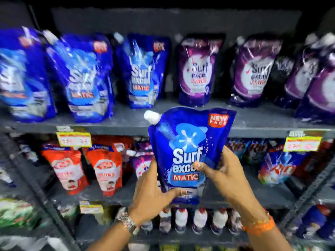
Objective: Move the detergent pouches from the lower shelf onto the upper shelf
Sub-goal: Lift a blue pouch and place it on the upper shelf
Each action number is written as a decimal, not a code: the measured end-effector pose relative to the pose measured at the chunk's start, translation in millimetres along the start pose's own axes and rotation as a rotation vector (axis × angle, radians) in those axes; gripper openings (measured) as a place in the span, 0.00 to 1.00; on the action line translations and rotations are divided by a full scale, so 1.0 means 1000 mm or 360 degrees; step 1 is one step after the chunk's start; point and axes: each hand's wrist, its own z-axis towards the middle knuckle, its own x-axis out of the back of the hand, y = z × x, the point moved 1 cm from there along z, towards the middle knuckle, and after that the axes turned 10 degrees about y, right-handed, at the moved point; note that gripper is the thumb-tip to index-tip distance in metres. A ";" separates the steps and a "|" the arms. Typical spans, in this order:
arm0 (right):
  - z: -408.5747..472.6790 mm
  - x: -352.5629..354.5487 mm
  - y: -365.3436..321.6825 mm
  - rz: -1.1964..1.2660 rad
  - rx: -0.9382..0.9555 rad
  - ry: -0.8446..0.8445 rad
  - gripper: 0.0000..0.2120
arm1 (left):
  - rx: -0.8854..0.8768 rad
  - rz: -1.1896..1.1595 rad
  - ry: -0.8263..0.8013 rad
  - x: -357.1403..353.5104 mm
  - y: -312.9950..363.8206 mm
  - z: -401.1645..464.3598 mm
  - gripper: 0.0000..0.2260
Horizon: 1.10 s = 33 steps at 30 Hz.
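A blue detergent pouch (188, 142) with a white spout cap is held upright in front of the shelves, its top level with the upper shelf (126, 122). My left hand (154, 192) grips its bottom left corner. My right hand (223, 171) holds its lower right side, thumb across the front. On the upper shelf stand three blue pouches (143, 71) at the left and several purple pouches (197, 71) at the right. Behind the held pouch, a purple pouch (141, 162) stands on the lower shelf (94, 194).
Red pouches (107, 169) stand on the lower shelf at the left, colourful packs (277, 169) at the right. Yellow price tags (74, 139) hang from the upper shelf's edge. White-capped bottles (199, 220) line the shelf below. Green packs (16, 212) sit at far left.
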 end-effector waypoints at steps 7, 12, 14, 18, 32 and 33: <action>0.083 -0.063 -0.087 0.0060 0.0318 -0.0066 0.22 | -0.0193 0.0049 0.0095 0.076 0.059 0.105 0.42; 0.138 -0.108 -0.094 -0.0006 0.0314 -0.0045 0.22 | -0.0031 -0.0003 0.0020 0.097 0.052 0.169 0.48; 0.152 -0.120 -0.088 -0.0034 0.0287 -0.0032 0.22 | 0.0013 0.0023 -0.0017 0.099 0.045 0.185 0.48; 0.170 -0.134 -0.075 -0.0137 0.0254 -0.0025 0.19 | 0.0095 0.0030 -0.0068 0.096 0.032 0.202 0.43; 0.165 -0.132 -0.072 -0.0165 0.0144 -0.0038 0.31 | 0.0179 0.0017 -0.0096 0.096 0.023 0.201 0.43; 0.157 -0.127 -0.070 -0.0190 0.0166 0.0023 0.32 | 0.0147 0.0037 -0.0035 0.097 0.022 0.191 0.46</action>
